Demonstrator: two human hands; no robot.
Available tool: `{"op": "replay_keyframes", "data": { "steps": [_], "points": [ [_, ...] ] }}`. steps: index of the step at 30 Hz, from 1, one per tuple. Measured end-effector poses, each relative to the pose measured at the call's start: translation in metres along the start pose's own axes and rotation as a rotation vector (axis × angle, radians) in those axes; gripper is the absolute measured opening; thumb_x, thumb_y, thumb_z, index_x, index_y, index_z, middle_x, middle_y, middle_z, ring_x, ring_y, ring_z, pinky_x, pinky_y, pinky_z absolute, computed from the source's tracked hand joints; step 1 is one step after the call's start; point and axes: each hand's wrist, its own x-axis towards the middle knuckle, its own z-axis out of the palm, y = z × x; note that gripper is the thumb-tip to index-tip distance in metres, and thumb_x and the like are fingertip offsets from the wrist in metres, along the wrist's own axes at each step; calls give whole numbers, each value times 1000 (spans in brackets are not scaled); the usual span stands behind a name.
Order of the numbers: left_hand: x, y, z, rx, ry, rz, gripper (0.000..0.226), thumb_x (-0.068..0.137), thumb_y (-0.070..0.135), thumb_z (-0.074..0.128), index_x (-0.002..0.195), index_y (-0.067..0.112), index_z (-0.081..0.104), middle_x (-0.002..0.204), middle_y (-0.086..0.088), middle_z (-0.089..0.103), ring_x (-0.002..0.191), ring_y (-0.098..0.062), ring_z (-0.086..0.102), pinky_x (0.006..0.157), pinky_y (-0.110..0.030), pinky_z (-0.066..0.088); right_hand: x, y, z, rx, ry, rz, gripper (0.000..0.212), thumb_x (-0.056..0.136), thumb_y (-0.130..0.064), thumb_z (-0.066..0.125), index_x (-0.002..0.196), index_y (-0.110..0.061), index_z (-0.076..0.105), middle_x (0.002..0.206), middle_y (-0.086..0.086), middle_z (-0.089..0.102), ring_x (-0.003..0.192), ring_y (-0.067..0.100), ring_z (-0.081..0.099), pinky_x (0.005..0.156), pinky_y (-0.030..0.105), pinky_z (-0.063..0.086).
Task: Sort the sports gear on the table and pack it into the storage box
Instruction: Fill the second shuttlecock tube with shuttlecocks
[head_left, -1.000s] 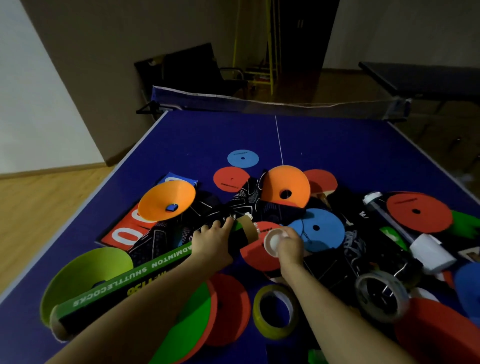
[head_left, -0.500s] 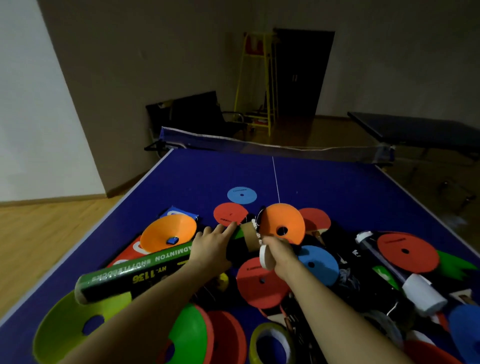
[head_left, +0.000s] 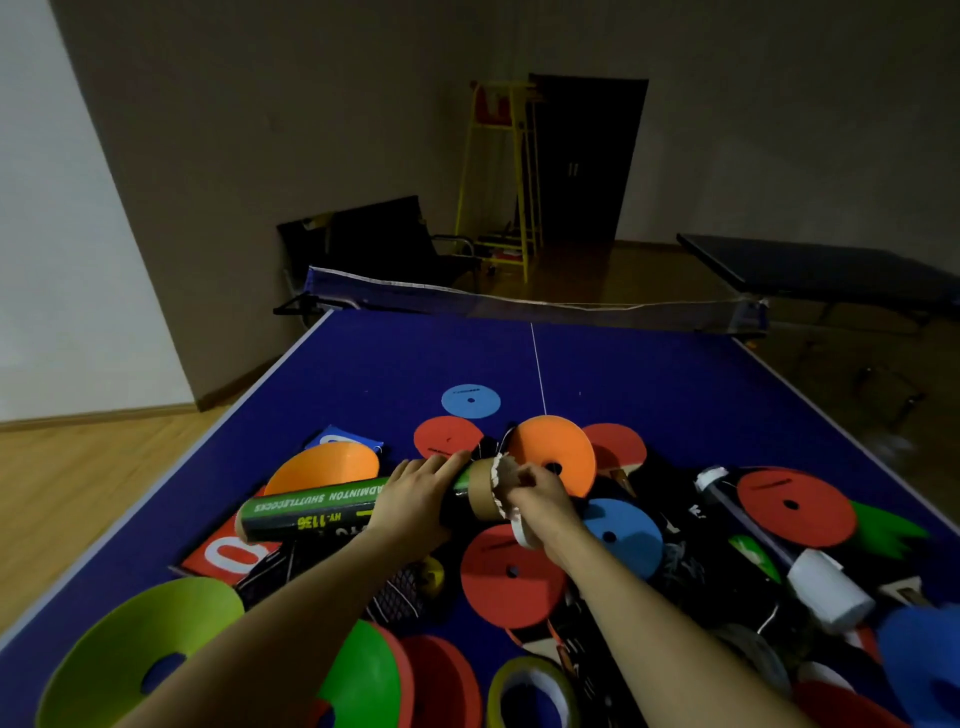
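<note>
At centre frame, my left hand wraps the green-and-black cardboard shuttlecock tube, held level above the blue counter. My right hand pinches a white feathered shuttlecock at the tube's brown open end, with a white round cap tucked beneath.

Tape roll and blue cone cut off by frame edges; tube mouth hidden behind right hand.
</note>
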Motion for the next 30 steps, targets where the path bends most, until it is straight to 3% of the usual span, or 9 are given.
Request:
{"op": "replay_keyframes", "data": {
  "steps": [2, 6, 10, 12, 17, 20, 22, 24, 30],
  "points": [
    [2, 2, 0, -5, -8, -36, 81, 81, 37, 66, 148, 25, 23, 135, 1, 46, 122, -25, 44, 102, -37, 35, -5, -3, -1, 61, 1, -73, 21, 89, 1, 48, 99, -15, 58, 89, 0, 60, 81, 9, 55, 63, 17, 44],
    [4, 6, -3, -5, -2, -98, 81, 81, 41, 65, 148, 27, 20, 132, 1, 47, 120, -24, 45, 96, -34, 37, -8, -2, 2, 154, 86, -171, 32, 88, -2, 54, 115, -19, 60, 109, 0, 60, 103, 15, 57, 70, 14, 45],
    [7, 7, -3, -7, 2, -129, 82, 80, 45, 65, 147, 27, 21, 130, -1, 47, 119, -27, 45, 99, -37, 35, -12, -4, 7, 189, 90, -251, 14, 92, -17, 58, 105, -21, 62, 99, -7, 60, 89, -1, 56, 66, 7, 46],
    [8, 7, -4, -12, 5, -141, 83, 79, 45, 66, 146, 27, 22, 129, -1, 48, 118, -27, 46, 99, -37, 35, -10, -2, 10, 167, 156, -281, 18, 90, -29, 61, 107, -23, 63, 102, -8, 60, 91, 1, 56, 69, 10, 45],
    [8, 9, -5, -21, 17, -144, 83, 78, 42, 67, 146, 27, 22, 130, -1, 48, 119, -27, 47, 98, -36, 37, -10, -3, 17, 141, 219, -320, 21, 90, -31, 60, 77, -14, 62, 104, 0, 43, 94, 13, 54, 82, 18, 46],
    [7, 8, -4, -7, 12, -178, 83, 80, 42, 66, 147, 28, 19, 131, 0, 47, 120, -26, 46, 96, -36, 38, -12, -4, 17, 51, 148, -342, 19, 87, -18, 66, 69, -13, 61, 97, -1, 38, 84, 4, 49, 70, 2, 41],
    [6, 6, -3, 6, -2, -203, 84, 80, 41, 67, 147, 29, 18, 131, 0, 46, 121, -26, 45, 95, -37, 37, -7, 1, 17, -22, 118, -346, 10, 88, -13, 65, 81, -4, 65, 98, -2, 39, 83, 2, 48, 65, -1, 38],
    [5, 6, -3, 13, -5, -220, 85, 79, 41, 67, 146, 29, 18, 131, 0, 45, 121, -27, 44, 96, -38, 37, -7, 1, 18, -41, 75, -352, 20, 90, -14, 61, 100, 4, 65, 105, 0, 42, 92, 9, 51, 68, 1, 40],
    [5, 5, -3, 34, 3, -244, 83, 80, 37, 66, 146, 27, 16, 130, -1, 45, 122, -28, 43, 96, -38, 35, -8, -14, 16, -65, -113, -260, 32, 91, -21, 61, 115, 1, 64, 118, -2, 36, 104, 8, 46, 85, 11, 38]
  ]
}}
